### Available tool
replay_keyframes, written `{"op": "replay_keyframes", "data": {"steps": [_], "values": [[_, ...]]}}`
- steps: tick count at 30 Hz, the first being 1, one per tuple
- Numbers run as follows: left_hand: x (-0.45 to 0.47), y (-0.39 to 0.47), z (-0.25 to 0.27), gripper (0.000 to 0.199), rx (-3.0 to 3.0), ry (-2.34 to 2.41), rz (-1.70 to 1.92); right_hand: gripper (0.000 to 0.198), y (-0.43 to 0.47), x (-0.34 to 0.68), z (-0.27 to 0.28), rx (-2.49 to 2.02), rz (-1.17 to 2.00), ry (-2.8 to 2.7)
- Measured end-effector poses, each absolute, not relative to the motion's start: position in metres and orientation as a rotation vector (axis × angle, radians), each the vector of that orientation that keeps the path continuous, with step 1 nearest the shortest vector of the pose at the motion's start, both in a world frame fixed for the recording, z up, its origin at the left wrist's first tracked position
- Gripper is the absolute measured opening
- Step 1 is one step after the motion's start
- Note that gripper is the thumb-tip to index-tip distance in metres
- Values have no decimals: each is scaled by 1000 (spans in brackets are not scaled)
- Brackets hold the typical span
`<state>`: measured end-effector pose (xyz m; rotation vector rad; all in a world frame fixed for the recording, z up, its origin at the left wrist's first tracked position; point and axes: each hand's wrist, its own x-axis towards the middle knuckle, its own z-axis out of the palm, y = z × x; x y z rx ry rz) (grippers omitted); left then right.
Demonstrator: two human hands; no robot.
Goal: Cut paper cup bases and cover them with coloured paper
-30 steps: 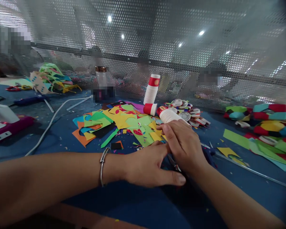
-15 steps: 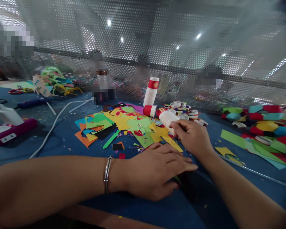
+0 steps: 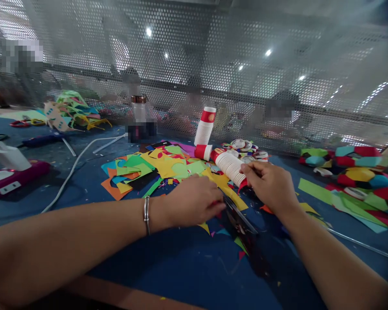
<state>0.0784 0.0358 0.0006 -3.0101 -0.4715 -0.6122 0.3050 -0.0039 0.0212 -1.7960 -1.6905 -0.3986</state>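
My left hand (image 3: 194, 200), with a bracelet at the wrist, hovers over the near edge of a heap of coloured paper scraps (image 3: 168, 165). Its fingers are curled in, and what they hold, if anything, is hidden. Right beside it lies a long, dark, shiny thing (image 3: 241, 219) whose kind I cannot make out. My right hand (image 3: 271, 185) is closed in a pinch at the near end of a lying stack of paper cups (image 3: 231, 165). A small red piece (image 3: 242, 185) shows just under its fingertips; whether it is gripped is unclear.
Another cup stack (image 3: 204, 127) stands tilted at the back, a single red cup (image 3: 203, 151) lying before it. Paper-decorated rings (image 3: 355, 172) and green strips (image 3: 315, 189) are at right. A purple power strip (image 3: 16, 178), white cable (image 3: 74, 165) and bottle (image 3: 139, 110) are at left and back.
My left hand has drawn away to the left and up, its fingers curling, which uncovers the dark shiny thing. My right hand has shifted slightly right, and the red piece shows below its fingertips.
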Motion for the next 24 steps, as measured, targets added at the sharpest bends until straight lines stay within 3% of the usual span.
{"op": "replay_keyframes", "data": {"steps": [5, 11, 24], "values": [[52, 121, 18, 21, -2749, -968, -777, 35, -5, 306, 21, -1798, -419, -1700], [-35, 230, 44, 29, -2163, -1664, -967, 35, -3, 304, 20, -1791, -399, -1757], [-74, 305, 70, 36, -2220, -2076, -218, 35, -1, 305, 18, -1827, -336, -1767]]}}
